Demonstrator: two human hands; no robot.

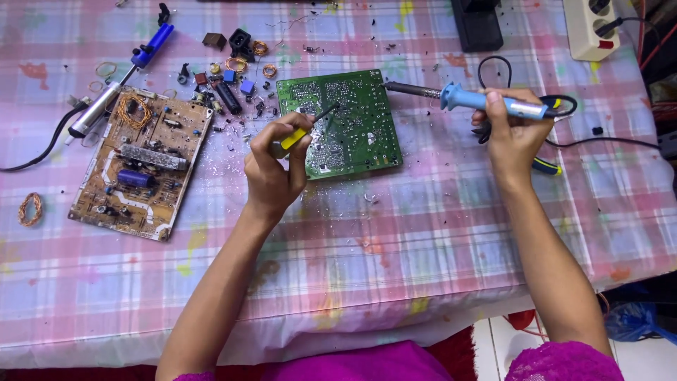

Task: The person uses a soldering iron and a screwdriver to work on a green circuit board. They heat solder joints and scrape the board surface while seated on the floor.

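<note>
A: What's the biggest thing on the worktop?

B: Its pink checked cloth aside, the tan circuit board at the left, component side up with a copper coil. Just right of it lies the green circuit board, solder side up, mid-scene.

A: And the hands?

B: The left hand has its grip closed on a yellow-handled tool whose dark tip rests on the green board. The right hand is clamped on a blue-handled soldering iron, its tip at the green board's far right corner.

A: Smaller things?

B: A blue desoldering pump far left, loose pulled components beyond the boards, a white power strip far right
</note>
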